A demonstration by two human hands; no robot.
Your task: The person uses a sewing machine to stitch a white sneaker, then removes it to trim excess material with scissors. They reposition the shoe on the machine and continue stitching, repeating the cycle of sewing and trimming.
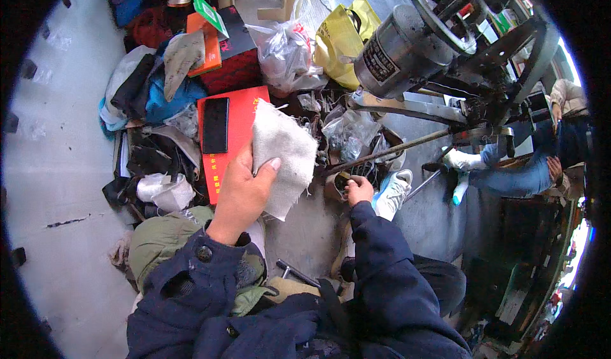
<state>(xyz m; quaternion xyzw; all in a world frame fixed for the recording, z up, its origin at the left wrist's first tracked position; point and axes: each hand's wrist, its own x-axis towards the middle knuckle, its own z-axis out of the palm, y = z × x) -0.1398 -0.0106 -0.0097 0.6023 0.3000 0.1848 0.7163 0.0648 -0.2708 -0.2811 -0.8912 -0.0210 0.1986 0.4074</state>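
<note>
My left hand (244, 190) holds up a grey-white piece of cloth (282, 152), thumb pressed on its front face. My right hand (358, 189) reaches down into the clutter and closes on a small dark object (344, 179) that I cannot make out. Both arms wear dark navy sleeves. Behind the cloth lies a red flat box (240, 120) with a black phone (216, 125) on top of it.
A grey motor (394, 50) with a handwheel and black metal frame stands at the upper right. Clear plastic bags (289, 50), a yellow bag (337, 37) and heaped cloths and shoes crowd the ground. A white sneaker (393, 192) lies by my right hand. Another person sits at the right (515, 174).
</note>
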